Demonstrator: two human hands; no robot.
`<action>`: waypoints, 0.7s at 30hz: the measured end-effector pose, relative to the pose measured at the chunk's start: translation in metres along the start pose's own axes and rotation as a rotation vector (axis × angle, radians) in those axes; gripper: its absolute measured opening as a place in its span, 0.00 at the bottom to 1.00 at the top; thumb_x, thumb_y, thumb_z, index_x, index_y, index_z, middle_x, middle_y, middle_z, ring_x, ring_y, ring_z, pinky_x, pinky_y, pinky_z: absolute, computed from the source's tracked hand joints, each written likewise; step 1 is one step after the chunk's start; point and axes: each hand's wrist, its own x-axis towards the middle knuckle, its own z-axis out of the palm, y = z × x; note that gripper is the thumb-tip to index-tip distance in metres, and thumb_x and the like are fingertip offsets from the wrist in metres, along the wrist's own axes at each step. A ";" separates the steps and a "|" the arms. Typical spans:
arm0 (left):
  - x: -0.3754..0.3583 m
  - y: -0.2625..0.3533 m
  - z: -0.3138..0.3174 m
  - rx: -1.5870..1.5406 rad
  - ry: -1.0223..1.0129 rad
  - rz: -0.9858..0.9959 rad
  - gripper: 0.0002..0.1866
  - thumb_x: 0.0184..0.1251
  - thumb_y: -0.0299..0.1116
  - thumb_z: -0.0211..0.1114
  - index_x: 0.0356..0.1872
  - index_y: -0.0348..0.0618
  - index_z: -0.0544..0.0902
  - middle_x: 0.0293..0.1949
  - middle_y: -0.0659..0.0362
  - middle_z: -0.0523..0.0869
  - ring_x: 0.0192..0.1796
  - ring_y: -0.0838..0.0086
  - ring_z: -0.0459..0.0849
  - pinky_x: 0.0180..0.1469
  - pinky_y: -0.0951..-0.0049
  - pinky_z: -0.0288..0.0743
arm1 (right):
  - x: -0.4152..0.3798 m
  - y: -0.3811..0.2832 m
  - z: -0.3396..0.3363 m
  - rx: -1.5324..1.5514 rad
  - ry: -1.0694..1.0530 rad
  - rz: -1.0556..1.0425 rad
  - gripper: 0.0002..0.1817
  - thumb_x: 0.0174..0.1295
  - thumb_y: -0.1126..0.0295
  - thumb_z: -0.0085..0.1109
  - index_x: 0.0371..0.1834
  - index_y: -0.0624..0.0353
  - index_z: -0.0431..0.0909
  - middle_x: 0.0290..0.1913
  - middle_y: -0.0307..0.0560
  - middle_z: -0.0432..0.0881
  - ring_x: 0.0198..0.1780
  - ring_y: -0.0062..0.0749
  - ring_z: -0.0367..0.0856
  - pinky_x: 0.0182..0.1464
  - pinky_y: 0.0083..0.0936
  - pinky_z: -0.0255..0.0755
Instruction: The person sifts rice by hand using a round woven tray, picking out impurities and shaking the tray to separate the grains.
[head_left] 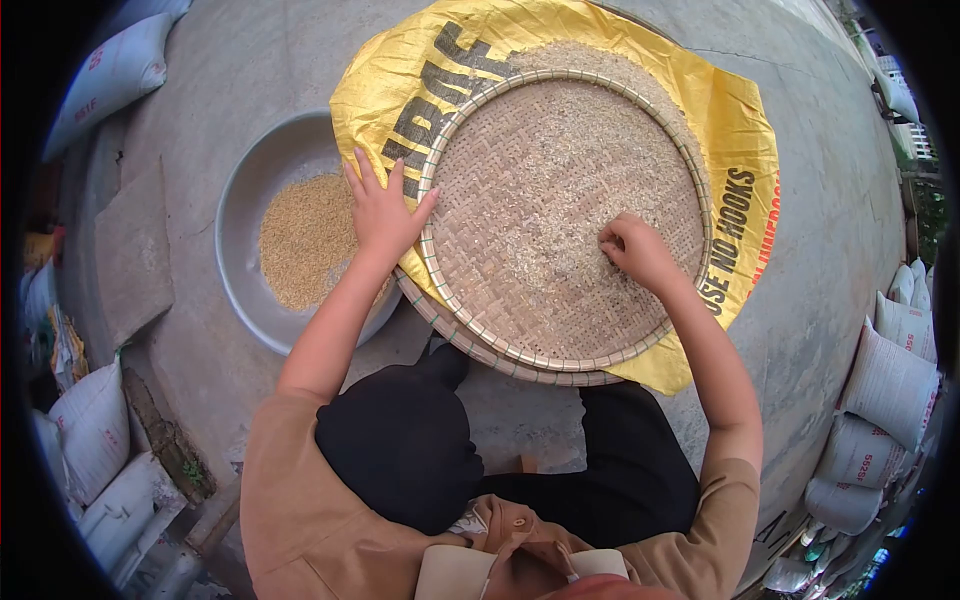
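Note:
A round woven bamboo tray point(465, 205) lies in front of me, with pale grain point(545, 235) scattered thinly over its weave. My right hand point(637, 250) is over the tray's right half, fingertips pinched together at the grain; whatever is between them is too small to make out. At the tray's left rim my left hand point(387, 215) rests with fingers spread, its thumb by the rim and other fingers over a yellow printed sack point(740, 125). That sack lies beneath the tray, with more grain on it beyond the far rim. A second woven rim point(450, 325) shows underneath.
Left of the tray stands a grey metal basin point(232, 225) holding golden grain point(300, 240), partly covered by the sack and my left arm. Filled white sacks point(890, 385) are piled at the right; others point(95, 430) lie at the left. The floor point(820, 200) is concrete.

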 end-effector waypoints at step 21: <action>0.000 0.001 -0.001 -0.022 -0.011 -0.011 0.40 0.56 0.65 0.57 0.63 0.48 0.70 0.71 0.36 0.43 0.72 0.36 0.42 0.61 0.47 0.64 | -0.003 0.002 0.001 -0.057 0.029 -0.032 0.03 0.59 0.72 0.55 0.35 0.57 0.75 0.38 0.49 0.75 0.42 0.47 0.76 0.43 0.37 0.72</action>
